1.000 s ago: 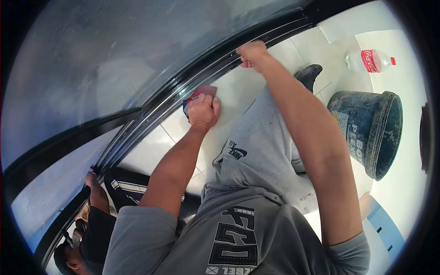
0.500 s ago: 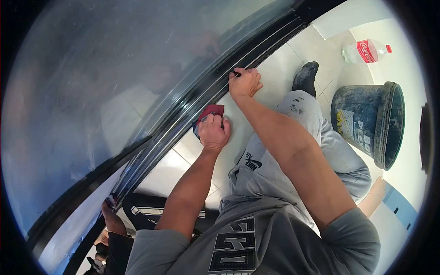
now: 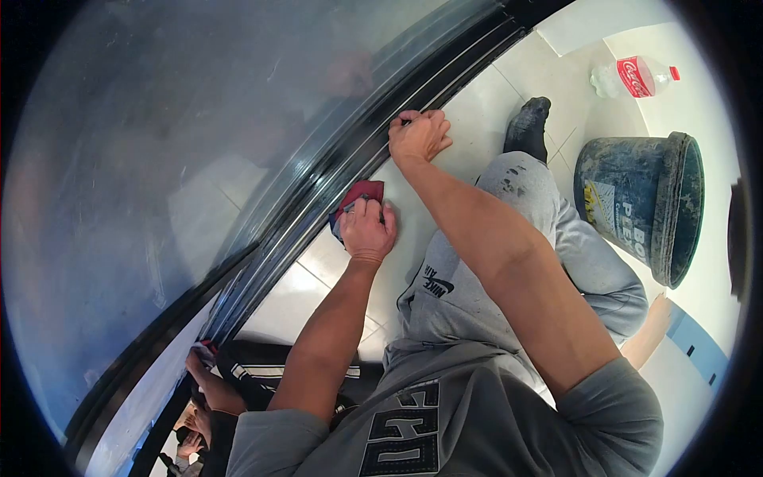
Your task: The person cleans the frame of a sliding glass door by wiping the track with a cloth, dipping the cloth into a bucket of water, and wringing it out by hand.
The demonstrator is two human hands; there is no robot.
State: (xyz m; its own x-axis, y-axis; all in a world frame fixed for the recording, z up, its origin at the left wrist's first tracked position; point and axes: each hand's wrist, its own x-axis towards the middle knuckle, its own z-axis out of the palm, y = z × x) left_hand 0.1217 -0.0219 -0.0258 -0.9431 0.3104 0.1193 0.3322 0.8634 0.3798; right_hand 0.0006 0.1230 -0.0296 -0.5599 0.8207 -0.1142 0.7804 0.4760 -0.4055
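Head view. The left hand [image 3: 369, 230] has its fingers curled over a bunched dark red and navy cloth [image 3: 368, 189], on the pale floor tiles [image 3: 306, 280] just beside the black grooved door track [image 3: 469, 60]. The right hand [image 3: 417, 137] is bunched against the track's near edge, fingers bent inward; whether it grips anything cannot be told.

Judgement on the work at the track: light, even fingertip pressure along the grooves serves best, with the left arm as a steady prop, provided the cloth does not slide on smooth tile. The glass panel [image 3: 183, 143] alongside warrants clear knuckles.

Limits of inspection: a dark patch at the right fingertips may be an object or merely shadow. The left palm covers much of the cloth. A co-worker's hand [image 3: 199, 362] shows at lower left, the body largely cut off.
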